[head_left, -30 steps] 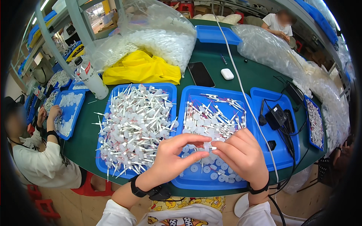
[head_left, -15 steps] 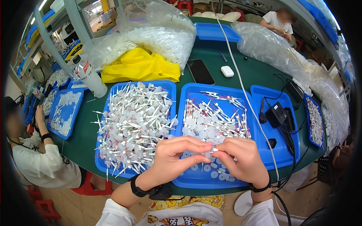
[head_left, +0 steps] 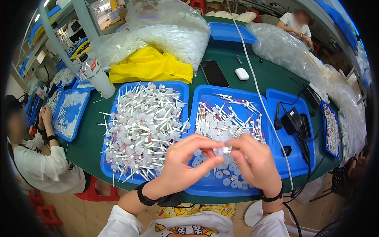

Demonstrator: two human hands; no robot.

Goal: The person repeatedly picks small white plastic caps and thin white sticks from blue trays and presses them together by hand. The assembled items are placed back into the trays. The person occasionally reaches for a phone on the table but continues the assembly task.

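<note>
My left hand [head_left: 187, 158] and my right hand [head_left: 256, 162] meet above the middle blue tray [head_left: 201, 93]. A small whitish, shiny plastic piece [head_left: 226, 149] sits between their fingertips; its exact shape is blurred. Both hands are closed on it, thumbs and forefingers curved around its two sides. Beneath them in that tray lie white plastic discs [head_left: 226, 181] and thin white stick-like pieces with reddish wires [head_left: 227, 112]. Left of it, another blue tray [head_left: 183, 87] is heaped with white sticks joined to round discs [head_left: 146, 126].
Behind the trays lie a yellow bag [head_left: 152, 69], large clear bags of white parts [head_left: 169, 35], a bottle [head_left: 96, 77], a phone [head_left: 214, 74] and a white case [head_left: 241, 74]. A white cable [head_left: 252, 71] crosses the right side. A blue tray [head_left: 290, 160] holds black adapters. Co-workers sit nearby.
My fingertips have shifted, and the piece between them now shows a shiny face. The whole view has moved slightly. The co-worker at left has brought their hands together.
</note>
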